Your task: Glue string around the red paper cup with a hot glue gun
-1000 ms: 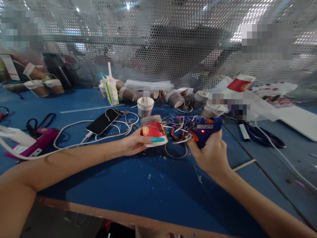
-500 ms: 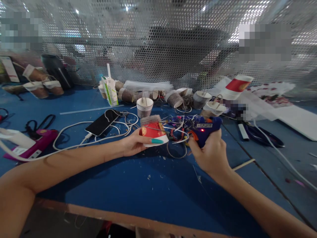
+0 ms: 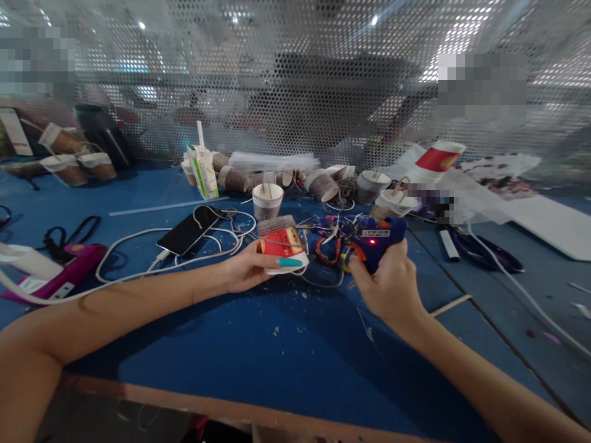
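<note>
- Left hand (image 3: 249, 271) grips a red paper cup (image 3: 281, 243); right hand (image 3: 388, 286) clasps a blue glue gun (image 3: 376, 237).
- Littered blue table (image 3: 277, 357) fronts a perforated metal screen (image 3: 295, 92).

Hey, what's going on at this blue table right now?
A person is working at a cluttered blue table. The left hand holds a red paper cup upside down, with twine wound around its upper part. The right hand grips a blue glue gun, its red light on and its nozzle pointing at the cup. Behind them lie more twine-wrapped cups, a phone on a white cable, and a drink carton.
</note>
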`<action>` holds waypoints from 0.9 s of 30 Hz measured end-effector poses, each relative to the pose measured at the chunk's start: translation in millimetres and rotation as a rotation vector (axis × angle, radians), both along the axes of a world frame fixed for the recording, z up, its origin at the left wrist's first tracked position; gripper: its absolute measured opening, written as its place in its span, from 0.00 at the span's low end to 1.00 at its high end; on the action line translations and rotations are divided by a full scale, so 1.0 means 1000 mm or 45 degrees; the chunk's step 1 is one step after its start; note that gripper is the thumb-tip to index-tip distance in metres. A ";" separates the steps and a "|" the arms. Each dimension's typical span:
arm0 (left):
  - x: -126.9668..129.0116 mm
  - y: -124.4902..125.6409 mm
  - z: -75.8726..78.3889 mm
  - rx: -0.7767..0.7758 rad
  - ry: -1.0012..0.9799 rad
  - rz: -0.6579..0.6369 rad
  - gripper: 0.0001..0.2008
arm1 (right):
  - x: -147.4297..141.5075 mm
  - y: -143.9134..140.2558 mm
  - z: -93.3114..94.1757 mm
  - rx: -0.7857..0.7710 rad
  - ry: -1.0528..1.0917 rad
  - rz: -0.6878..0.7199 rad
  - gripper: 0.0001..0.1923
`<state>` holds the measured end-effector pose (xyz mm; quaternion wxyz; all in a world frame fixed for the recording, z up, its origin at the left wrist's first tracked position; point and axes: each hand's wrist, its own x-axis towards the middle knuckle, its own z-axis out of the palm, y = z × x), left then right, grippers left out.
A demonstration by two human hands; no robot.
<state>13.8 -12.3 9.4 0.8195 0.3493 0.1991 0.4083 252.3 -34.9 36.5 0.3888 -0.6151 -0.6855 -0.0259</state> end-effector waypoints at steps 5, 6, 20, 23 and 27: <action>-0.001 0.001 -0.001 0.010 0.061 0.016 0.23 | 0.001 -0.001 0.000 -0.035 0.030 0.006 0.17; -0.001 0.000 -0.001 0.007 0.061 0.015 0.24 | 0.001 -0.001 0.000 -0.034 0.033 0.013 0.18; 0.002 0.002 0.001 -0.072 0.032 0.197 0.29 | 0.013 0.024 0.010 -0.463 -0.009 -0.354 0.25; 0.004 0.000 0.001 -0.019 0.020 0.215 0.30 | 0.019 0.027 0.008 -0.281 -0.212 -0.351 0.27; 0.005 -0.002 0.001 0.002 0.014 0.215 0.29 | 0.017 0.017 0.011 0.178 -0.224 -0.149 0.20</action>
